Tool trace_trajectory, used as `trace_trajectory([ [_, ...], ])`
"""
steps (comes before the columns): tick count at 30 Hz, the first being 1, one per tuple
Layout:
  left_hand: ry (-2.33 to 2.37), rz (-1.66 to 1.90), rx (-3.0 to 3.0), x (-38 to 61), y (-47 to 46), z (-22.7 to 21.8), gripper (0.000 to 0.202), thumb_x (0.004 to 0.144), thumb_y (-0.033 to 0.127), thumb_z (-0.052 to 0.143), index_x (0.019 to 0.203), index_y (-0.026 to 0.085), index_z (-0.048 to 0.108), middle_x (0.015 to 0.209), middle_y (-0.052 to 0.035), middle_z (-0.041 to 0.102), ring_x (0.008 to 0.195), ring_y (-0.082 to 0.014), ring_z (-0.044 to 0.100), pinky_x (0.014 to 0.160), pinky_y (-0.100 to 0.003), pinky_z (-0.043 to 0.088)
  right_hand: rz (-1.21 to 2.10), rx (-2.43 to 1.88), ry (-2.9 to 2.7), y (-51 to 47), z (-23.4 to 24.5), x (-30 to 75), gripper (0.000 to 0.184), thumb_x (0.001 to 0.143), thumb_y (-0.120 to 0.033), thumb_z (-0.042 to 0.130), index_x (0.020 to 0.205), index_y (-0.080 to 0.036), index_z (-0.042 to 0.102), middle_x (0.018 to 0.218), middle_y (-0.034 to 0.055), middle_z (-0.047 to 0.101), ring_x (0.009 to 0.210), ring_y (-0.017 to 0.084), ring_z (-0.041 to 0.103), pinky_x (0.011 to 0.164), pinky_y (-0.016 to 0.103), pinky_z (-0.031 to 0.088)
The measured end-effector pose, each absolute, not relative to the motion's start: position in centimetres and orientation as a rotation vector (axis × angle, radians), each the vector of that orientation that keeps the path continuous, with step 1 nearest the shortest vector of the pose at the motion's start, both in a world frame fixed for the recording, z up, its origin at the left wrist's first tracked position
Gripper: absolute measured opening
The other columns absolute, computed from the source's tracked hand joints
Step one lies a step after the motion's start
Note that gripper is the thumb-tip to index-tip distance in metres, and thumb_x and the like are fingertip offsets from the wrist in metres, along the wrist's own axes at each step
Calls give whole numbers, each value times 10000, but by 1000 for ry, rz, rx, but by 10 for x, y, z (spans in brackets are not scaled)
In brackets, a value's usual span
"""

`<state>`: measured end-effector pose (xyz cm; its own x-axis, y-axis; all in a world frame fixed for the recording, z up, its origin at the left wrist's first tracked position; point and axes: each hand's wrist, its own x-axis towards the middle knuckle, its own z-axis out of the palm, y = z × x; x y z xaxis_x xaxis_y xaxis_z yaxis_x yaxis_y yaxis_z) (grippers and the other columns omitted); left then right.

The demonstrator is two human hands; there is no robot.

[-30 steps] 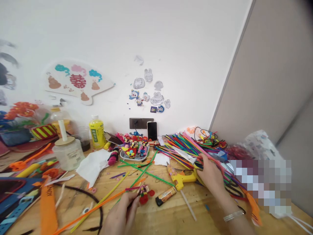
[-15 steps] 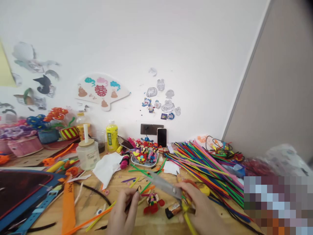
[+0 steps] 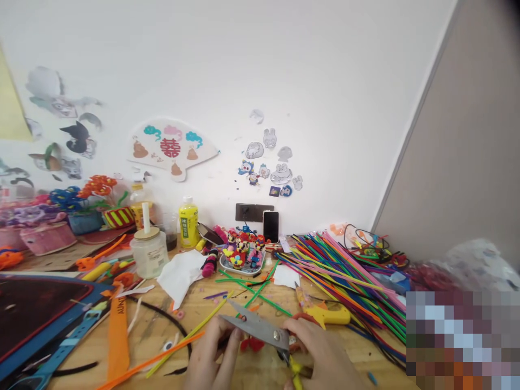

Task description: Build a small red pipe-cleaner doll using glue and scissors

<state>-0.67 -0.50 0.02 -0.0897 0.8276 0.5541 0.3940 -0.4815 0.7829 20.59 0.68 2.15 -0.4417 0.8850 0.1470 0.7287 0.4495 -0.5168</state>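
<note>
R hand (image 3: 320,360) has a tight grip on the yellow-handled scissors (image 3: 255,329), held low over the wooden tabletop (image 3: 349,352) w/ the tips pointing at the L hand. L hand (image 3: 213,355) is curled narrow just beside the blades, and you can't tell if it holds anything. A small red pipe-cleaner toy (image 3: 252,344) is just under the blades, partly hidden, and a yellow glue gun (image 3: 329,314) lies just past the R hand.
</note>
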Motion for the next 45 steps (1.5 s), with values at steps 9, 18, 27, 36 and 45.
trace_trajectory([
  [9,1302,1560,1714,-6,-4,-2,248,841,394,462,725,197,556,655,-11,622,644,-157,622,616,-238,517,559,-1440,-2330,1,30,201,660,545,-309,727,1165,-221,519,1044,74,583,950,267,533,797,349,419],
  [18,1253,1562,1647,-3,-6,-2,258,796,447,518,777,197,580,709,-28,675,686,-176,651,652,-256,541,535,-1376,-2327,0,24,201,634,552,-351,722,1145,-237,527,1043,67,589,940,252,540,796,321,428],
  [27,1329,1487,1745,-4,-7,-4,228,836,404,459,831,202,565,741,-30,644,723,-182,635,661,-264,525,549,-1357,-2285,2,20,198,608,550,-403,739,1100,-219,558,987,59,633,896,246,575,754,300,450],
  [36,1771,1850,2267,-30,1,33,141,825,308,448,889,228,544,919,-63,559,902,-245,525,786,-376,409,315,-1537,-2265,0,20,193,534,618,-369,660,1127,-244,562,989,68,638,892,264,587,746,316,457],
  [45,1677,1066,3271,-40,1,66,178,797,222,475,734,268,635,888,-63,665,875,-284,538,667,-360,376,144,-1436,-2300,0,5,186,605,627,-375,686,1199,-288,507,986,57,627,878,263,575,732,321,436],
])
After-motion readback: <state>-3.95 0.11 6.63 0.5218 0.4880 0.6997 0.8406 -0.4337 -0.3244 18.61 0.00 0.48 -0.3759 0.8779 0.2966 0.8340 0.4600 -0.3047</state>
